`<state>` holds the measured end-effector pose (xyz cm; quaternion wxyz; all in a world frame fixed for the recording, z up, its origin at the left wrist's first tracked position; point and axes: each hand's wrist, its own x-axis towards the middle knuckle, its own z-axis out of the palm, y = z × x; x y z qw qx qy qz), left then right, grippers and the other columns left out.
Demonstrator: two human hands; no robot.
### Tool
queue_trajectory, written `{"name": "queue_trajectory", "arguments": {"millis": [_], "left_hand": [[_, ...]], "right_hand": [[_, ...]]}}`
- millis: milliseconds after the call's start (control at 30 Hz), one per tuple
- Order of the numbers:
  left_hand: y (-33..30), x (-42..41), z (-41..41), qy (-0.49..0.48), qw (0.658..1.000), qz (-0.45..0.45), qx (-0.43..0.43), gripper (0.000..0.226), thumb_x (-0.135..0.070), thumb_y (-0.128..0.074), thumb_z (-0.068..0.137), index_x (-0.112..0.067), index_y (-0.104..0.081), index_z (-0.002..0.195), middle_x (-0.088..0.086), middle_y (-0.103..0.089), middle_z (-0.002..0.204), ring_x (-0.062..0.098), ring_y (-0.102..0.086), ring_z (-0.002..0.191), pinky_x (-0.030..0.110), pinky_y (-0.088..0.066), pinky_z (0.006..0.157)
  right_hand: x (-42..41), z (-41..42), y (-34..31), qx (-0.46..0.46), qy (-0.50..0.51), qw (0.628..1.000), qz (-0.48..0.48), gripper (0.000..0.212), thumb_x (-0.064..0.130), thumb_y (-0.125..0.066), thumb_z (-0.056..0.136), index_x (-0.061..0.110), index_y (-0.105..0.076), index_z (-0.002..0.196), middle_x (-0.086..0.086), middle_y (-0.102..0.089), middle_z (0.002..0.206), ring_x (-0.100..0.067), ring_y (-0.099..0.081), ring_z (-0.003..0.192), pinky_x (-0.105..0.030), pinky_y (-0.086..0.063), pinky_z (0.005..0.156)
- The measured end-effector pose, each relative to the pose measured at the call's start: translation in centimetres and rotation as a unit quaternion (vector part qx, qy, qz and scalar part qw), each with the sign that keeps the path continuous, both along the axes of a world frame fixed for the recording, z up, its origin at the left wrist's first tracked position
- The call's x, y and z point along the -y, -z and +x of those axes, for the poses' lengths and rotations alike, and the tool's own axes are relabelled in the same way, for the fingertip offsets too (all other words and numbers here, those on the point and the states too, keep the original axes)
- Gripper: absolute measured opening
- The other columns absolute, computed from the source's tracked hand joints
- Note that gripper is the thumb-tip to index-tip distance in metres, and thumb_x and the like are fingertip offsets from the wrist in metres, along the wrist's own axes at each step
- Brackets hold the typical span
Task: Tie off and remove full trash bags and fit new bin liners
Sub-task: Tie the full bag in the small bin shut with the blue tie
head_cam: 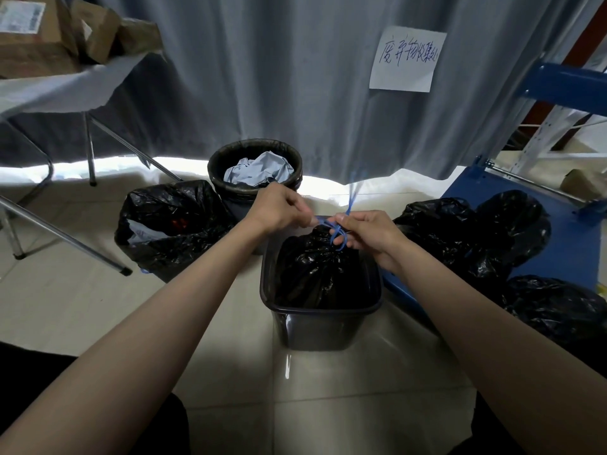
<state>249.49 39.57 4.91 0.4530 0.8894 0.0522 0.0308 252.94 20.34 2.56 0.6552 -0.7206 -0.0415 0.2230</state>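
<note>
A dark rectangular bin stands on the tiled floor in front of me with a full black trash bag gathered shut inside it. A blue drawstring is looped at the bag's neck, one end rising upward. My left hand pinches one strand of the drawstring at the left of the neck. My right hand pinches the loop on the right side. Behind stands a round black bin lined with a bag and holding crumpled pale paper.
A filled black bag sits on the floor at left. Several more black bags lie on a blue cart at right. A folding table with cardboard boxes is at upper left. A grey curtain hangs behind.
</note>
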Motion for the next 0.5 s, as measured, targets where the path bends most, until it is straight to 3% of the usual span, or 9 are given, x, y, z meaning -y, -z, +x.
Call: {"name": "queue_trajectory", "arguments": {"millis": [100,267,367,500], "left_hand": [[-0.1,-0.8,0.0,0.027,0.999,0.001,-0.042,0.009,-0.004,-0.085,0.068,-0.007,-0.077,0.071,-0.005,-0.068,0.057,-0.005,-0.057,0.05,0.008,-0.043,0.053],[0.0,-1.1,0.4,0.119,0.976,0.069,-0.169,0.015,-0.018,-0.088,0.068,-0.01,-0.078,0.077,0.005,-0.075,0.073,0.011,-0.066,0.067,0.021,-0.056,0.07],[0.3,0.3,0.4,0.113,0.983,0.03,-0.141,0.025,-0.025,-0.089,0.068,-0.009,-0.076,0.082,0.002,-0.072,0.072,0.013,-0.066,0.065,0.025,-0.057,0.07],[0.9,2.0,0.5,0.09,0.991,0.054,-0.079,0.031,-0.035,-0.088,0.067,-0.015,-0.073,0.083,-0.008,-0.062,0.068,0.004,-0.055,0.063,0.019,-0.043,0.065]], "right_hand": [[0.5,0.3,0.4,-0.023,0.015,1.0,0.013,0.02,0.019,-0.059,0.098,0.004,-0.073,0.1,-0.013,-0.068,0.079,-0.007,-0.065,0.052,-0.013,-0.052,0.053],[0.6,0.4,0.8,-0.019,0.015,0.999,0.021,0.018,0.016,-0.059,0.098,0.003,-0.072,0.095,-0.015,-0.064,0.08,-0.007,-0.063,0.051,-0.013,-0.053,0.054],[0.2,0.4,0.5,0.004,-0.005,1.0,0.013,0.018,0.013,-0.059,0.097,0.006,-0.072,0.088,-0.01,-0.065,0.075,-0.007,-0.061,0.054,-0.013,-0.051,0.054],[-0.2,0.2,0.3,0.032,-0.027,0.999,0.001,0.015,0.01,-0.061,0.095,0.002,-0.073,0.095,-0.009,-0.069,0.079,-0.008,-0.059,0.057,-0.013,-0.051,0.054]]}}
